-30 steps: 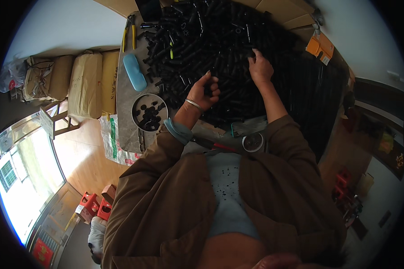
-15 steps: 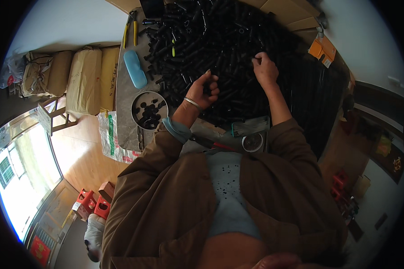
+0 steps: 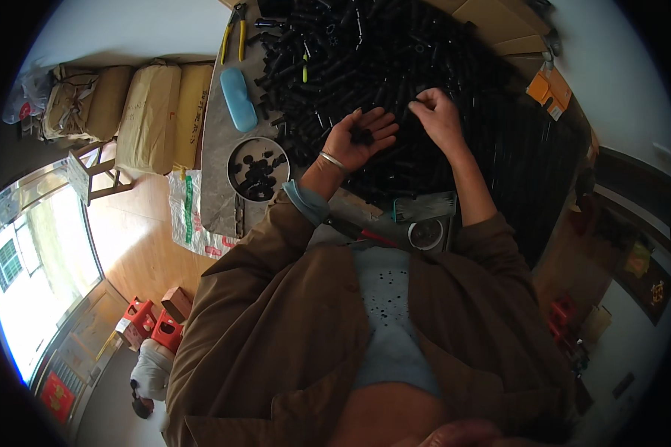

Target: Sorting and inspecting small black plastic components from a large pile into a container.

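Note:
My left hand [image 3: 350, 151] is turned palm up with its fingers stretched out. A few small black pieces [image 3: 362, 137] lie on that palm. To its right, my right hand [image 3: 440, 124] hovers over the pile with thumb and fingertips pressed together; what they pinch, if anything, is too small to make out. Beneath and beyond both hands spreads a big heap of black tubular parts [image 3: 320, 86]. A round pan [image 3: 230, 176] with loose black pieces [image 3: 258, 181] in it stands left of my left forearm.
Along the table's left side lie yellow-handled pliers [image 3: 241, 33] and a light blue case [image 3: 238, 100]. Near my body are a red-handled tool [image 3: 378, 238], a teal-edged clear box [image 3: 425, 208] and a small round cup [image 3: 426, 234]. An orange carton [image 3: 549, 92] sits at the far right.
My left hand has opened from a curled grip to a flat palm, showing the black pieces. My right hand has moved slightly nearer to it. The whole view has shifted a little.

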`<state>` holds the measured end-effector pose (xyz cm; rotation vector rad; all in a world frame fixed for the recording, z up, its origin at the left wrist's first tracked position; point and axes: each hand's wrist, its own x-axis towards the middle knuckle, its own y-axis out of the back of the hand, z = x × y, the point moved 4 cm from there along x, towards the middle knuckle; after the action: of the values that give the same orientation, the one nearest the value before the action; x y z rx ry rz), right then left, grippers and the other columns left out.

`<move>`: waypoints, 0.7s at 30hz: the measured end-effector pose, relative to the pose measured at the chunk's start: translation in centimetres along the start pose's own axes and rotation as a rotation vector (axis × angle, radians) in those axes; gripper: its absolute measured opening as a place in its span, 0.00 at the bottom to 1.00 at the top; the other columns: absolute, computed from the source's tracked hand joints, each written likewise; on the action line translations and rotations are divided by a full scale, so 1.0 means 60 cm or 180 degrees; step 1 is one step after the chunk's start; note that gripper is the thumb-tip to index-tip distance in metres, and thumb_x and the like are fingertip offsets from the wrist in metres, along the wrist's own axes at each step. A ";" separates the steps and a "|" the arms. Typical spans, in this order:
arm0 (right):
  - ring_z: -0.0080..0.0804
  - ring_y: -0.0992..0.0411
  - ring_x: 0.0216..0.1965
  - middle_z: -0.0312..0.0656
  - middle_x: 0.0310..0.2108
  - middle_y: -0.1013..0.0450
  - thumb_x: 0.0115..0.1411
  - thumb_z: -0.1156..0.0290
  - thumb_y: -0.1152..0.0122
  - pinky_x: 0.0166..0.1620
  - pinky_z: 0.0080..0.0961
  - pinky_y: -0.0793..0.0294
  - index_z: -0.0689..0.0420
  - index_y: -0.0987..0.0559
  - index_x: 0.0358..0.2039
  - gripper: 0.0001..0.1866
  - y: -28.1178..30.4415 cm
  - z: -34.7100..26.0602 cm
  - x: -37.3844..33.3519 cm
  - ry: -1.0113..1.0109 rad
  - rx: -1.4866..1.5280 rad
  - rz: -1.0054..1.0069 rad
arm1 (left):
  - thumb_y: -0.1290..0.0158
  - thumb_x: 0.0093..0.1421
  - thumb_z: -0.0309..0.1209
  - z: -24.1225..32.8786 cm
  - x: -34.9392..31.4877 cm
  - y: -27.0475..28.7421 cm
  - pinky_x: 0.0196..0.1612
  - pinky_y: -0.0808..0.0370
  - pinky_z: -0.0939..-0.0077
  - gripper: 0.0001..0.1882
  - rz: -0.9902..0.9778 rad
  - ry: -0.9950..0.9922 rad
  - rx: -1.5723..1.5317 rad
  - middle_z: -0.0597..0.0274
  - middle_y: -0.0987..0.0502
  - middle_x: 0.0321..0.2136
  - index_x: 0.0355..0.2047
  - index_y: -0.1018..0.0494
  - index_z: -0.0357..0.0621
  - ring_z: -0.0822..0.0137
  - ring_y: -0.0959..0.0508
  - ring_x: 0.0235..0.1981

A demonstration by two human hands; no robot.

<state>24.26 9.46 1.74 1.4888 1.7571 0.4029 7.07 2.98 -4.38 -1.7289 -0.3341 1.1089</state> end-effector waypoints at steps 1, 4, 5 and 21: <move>0.26 0.25 0.35 0.37 0.31 0.24 0.57 0.62 0.38 0.39 0.26 0.26 0.59 0.25 0.40 0.16 -0.014 -0.018 -0.010 0.0276 0.0519 -0.0457 | 0.58 0.65 0.41 0.000 0.000 -0.001 0.59 0.36 0.51 0.23 -0.0098 0.0026 -0.0062 0.48 0.31 0.54 0.53 0.32 0.38 0.44 0.33 0.56; 0.28 0.25 0.36 0.39 0.33 0.25 0.57 0.66 0.38 0.41 0.25 0.26 0.59 0.24 0.41 0.14 -0.036 -0.045 -0.019 0.0381 0.0801 -0.0829 | 0.58 0.65 0.42 -0.001 -0.008 -0.005 0.59 0.37 0.49 0.22 0.0166 -0.0148 0.0069 0.49 0.31 0.56 0.52 0.31 0.39 0.44 0.33 0.56; 0.29 0.25 0.35 0.38 0.34 0.25 0.58 0.67 0.39 0.42 0.26 0.26 0.58 0.24 0.41 0.13 -0.037 -0.042 -0.004 0.0455 0.0609 -0.0474 | 0.58 0.65 0.42 0.001 -0.010 -0.005 0.59 0.37 0.49 0.22 0.0149 -0.0172 0.0074 0.49 0.31 0.56 0.52 0.31 0.39 0.44 0.33 0.56; 0.32 0.28 0.42 0.32 0.44 0.28 0.60 0.70 0.44 0.43 0.28 0.25 0.50 0.23 0.45 0.12 -0.035 -0.017 0.042 0.1190 -0.2040 0.0321 | 0.55 0.65 0.43 0.032 -0.033 0.036 0.53 0.31 0.56 0.22 0.0176 -0.0341 -0.0143 0.50 0.28 0.51 0.51 0.30 0.38 0.49 0.28 0.51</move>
<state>22.04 11.50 0.09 1.0764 1.6007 1.2330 3.87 1.82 -5.31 -1.7307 -0.3819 1.2455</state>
